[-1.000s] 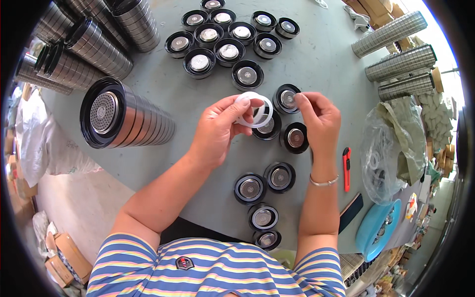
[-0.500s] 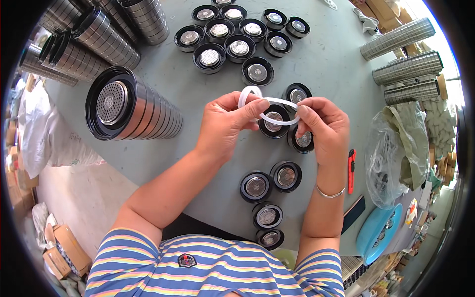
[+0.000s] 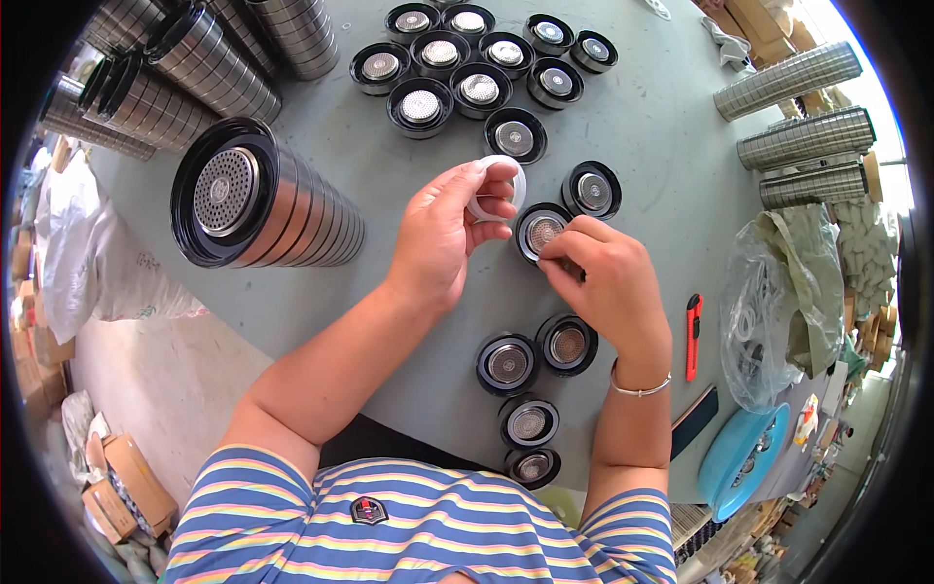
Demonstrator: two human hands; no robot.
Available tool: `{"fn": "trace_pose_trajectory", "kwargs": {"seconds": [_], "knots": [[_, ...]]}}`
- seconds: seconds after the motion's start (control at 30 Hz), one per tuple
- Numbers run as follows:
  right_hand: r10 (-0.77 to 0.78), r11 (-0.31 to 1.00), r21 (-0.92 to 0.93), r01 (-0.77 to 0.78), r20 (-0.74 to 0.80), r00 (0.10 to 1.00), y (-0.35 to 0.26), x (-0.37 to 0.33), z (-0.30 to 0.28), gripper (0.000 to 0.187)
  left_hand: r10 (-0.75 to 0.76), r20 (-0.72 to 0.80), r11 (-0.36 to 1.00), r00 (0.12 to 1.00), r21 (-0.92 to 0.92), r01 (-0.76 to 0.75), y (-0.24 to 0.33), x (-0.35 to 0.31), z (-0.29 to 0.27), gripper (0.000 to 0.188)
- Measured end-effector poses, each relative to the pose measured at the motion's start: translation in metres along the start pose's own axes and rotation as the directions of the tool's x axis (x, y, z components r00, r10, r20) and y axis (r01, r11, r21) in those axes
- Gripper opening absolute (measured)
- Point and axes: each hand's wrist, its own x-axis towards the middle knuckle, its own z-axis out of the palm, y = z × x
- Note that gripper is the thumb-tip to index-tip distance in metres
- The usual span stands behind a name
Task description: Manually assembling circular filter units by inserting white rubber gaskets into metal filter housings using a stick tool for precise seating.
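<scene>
White sealing rings (image 3: 518,195) hang from the fingers of my left hand (image 3: 435,234), which is closed around them at mid-table. My right hand (image 3: 613,277) is bent down over a round black lid (image 3: 530,229) with a perforated metal centre. Its thumb and fingertips are pinched together at the lid's right edge, and what lies between them is hidden. Just beyond that hand sits another black lid (image 3: 592,189). Closer to me are several similar lids (image 3: 508,364), metal centres facing up.
A tall stack of lids (image 3: 311,219) leans at the left, with metal stacks (image 3: 209,63) behind it. More lids (image 3: 440,51) cluster at the far side. On the right lie a red utility knife (image 3: 693,336), a dark phone (image 3: 695,423), a plastic bag (image 3: 754,311) and a blue basin (image 3: 720,487).
The ring stretched between both hands is no longer seen there. My right hand has come down, palm turned over, onto a lid. My left hand keeps white rings in its fingers.
</scene>
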Motion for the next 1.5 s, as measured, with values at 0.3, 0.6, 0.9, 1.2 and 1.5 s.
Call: {"fn": "trace_pose_trajectory", "kwargs": {"seconds": [0.3, 0.6, 0.9, 1.2, 1.5], "knots": [[0.399, 0.603, 0.771, -0.205, -0.069, 0.914, -0.011, 0.003, -0.01, 0.007, -0.069, 0.359, 0.991, 0.931, 0.129, 0.024, 0.005, -0.01, 0.008, 0.036], [0.411, 0.666, 0.723, -0.186, -0.147, 0.9, -0.012, -0.004, -0.02, 0.005, 0.133, 0.115, 0.959, 0.984, 0.235, -0.157, -0.003, -0.01, 0.01, 0.018], [0.337, 0.928, -0.18, -0.326, 0.033, 0.941, -0.002, -0.031, -0.046, 0.007, -0.039, 0.11, 0.989, 0.993, 0.145, 0.023, 0.0, -0.007, 0.01, 0.021], [0.326, 0.932, -0.174, -0.318, 0.018, 0.945, 0.006, -0.029, -0.029, 0.008, 0.125, 0.036, 0.969, 0.992, 0.212, -0.129, -0.007, 0.002, 0.002, 0.016], [0.306, 0.944, -0.073, -0.321, -0.161, 0.938, 0.001, -0.023, -0.035, 0.006, 0.098, -0.008, 0.974, 0.995, 0.204, -0.095, -0.005, 0.003, 0.002, 0.015]]}}
